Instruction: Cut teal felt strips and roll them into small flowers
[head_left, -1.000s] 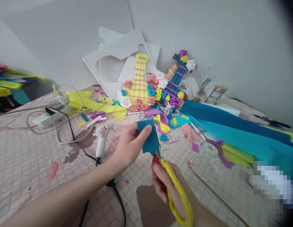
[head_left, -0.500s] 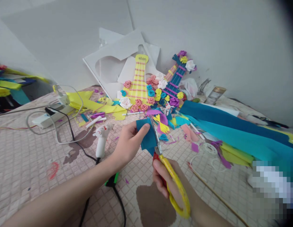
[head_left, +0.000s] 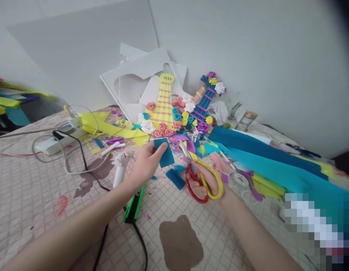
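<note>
My left hand (head_left: pixel 146 163) pinches a small teal paper square (head_left: pixel 164 151) between thumb and fingers, held above the tiled floor. My right hand (head_left: pixel 204 182) grips scissors (head_left: pixel 201 177) with one red and one yellow handle loop; the blades point up and left, a little apart from the square. A cut-off teal scrap (head_left: pixel 176 178) lies on the floor between my hands.
A white glue gun (head_left: pixel 119 169) with a green-and-black cord plug (head_left: pixel 133 205) lies left of my hands. Two paper guitars with paper roses (head_left: pixel 166 109) lean on the wall. Long teal and yellow paper sheets (head_left: pixel 273 162) stretch right. A power strip (head_left: pixel 57 141) sits at the left.
The scissors came out of the teal paper and moved right and lower. A teal piece has dropped to the floor. My left hand now holds a smaller square, farther from the camera.
</note>
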Demonstrator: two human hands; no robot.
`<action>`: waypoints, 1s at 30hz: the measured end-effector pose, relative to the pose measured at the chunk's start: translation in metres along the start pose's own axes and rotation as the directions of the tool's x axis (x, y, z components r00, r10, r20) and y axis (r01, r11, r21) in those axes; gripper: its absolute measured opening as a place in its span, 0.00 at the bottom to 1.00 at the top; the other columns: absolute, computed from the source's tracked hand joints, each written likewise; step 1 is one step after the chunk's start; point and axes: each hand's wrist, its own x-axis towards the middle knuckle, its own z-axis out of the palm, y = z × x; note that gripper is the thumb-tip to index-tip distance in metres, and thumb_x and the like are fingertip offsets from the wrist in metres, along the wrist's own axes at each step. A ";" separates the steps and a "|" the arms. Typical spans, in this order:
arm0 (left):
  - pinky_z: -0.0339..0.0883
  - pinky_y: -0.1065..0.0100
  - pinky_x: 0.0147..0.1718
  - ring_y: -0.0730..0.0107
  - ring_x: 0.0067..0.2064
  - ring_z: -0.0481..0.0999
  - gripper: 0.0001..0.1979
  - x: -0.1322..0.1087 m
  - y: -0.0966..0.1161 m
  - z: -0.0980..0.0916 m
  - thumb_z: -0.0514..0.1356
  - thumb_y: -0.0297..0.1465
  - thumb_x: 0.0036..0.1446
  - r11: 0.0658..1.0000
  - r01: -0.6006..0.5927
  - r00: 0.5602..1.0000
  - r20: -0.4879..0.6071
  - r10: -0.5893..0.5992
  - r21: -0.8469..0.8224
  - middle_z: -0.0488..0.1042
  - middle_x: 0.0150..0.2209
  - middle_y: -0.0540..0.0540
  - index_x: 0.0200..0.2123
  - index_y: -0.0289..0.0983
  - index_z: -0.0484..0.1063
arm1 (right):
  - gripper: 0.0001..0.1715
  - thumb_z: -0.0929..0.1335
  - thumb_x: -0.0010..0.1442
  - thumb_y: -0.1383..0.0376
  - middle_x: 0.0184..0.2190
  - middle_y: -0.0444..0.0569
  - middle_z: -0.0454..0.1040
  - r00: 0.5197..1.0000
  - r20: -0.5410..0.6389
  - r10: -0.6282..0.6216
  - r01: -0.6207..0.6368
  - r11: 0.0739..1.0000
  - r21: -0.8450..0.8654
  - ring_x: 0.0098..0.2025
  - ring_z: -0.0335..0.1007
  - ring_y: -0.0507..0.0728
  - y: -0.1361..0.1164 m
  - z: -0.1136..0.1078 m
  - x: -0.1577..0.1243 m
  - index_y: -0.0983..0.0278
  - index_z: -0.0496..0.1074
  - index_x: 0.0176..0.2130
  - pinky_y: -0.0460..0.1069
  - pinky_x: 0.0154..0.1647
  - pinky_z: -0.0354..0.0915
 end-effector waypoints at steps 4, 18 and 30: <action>0.55 0.73 0.19 0.76 0.21 0.63 0.15 0.000 0.002 -0.001 0.58 0.40 0.52 1.000 -0.009 1.000 -0.011 0.009 0.009 0.67 0.20 0.51 0.24 0.33 0.69 | 0.37 0.53 0.58 0.41 0.20 0.45 0.64 0.991 0.127 -0.044 0.027 0.991 0.133 0.14 0.50 0.45 -0.003 -0.003 -0.003 0.70 0.69 0.31 0.43 0.14 0.47; 0.59 0.71 0.25 0.73 0.25 0.65 0.14 -0.002 0.000 0.000 0.55 0.38 0.56 0.996 -0.063 0.994 0.093 0.057 0.063 0.68 0.23 0.50 0.25 0.34 0.67 | 0.20 0.71 0.42 0.60 0.35 0.53 0.72 0.756 -0.412 -0.509 -0.109 0.523 -0.845 0.38 0.67 0.60 -0.005 -0.044 -0.027 0.64 0.67 0.36 0.49 0.34 0.60; 0.51 0.73 0.21 0.77 0.22 0.58 0.11 -0.014 -0.004 0.011 0.56 0.36 0.56 0.988 -0.071 0.971 0.238 0.037 0.137 0.60 0.20 0.53 0.28 0.34 0.70 | 0.11 0.70 0.46 0.58 0.18 0.47 0.72 0.746 -0.486 -0.456 -0.407 0.265 -0.874 0.23 0.70 0.57 -0.013 -0.079 -0.068 0.64 0.72 0.23 0.47 0.22 0.56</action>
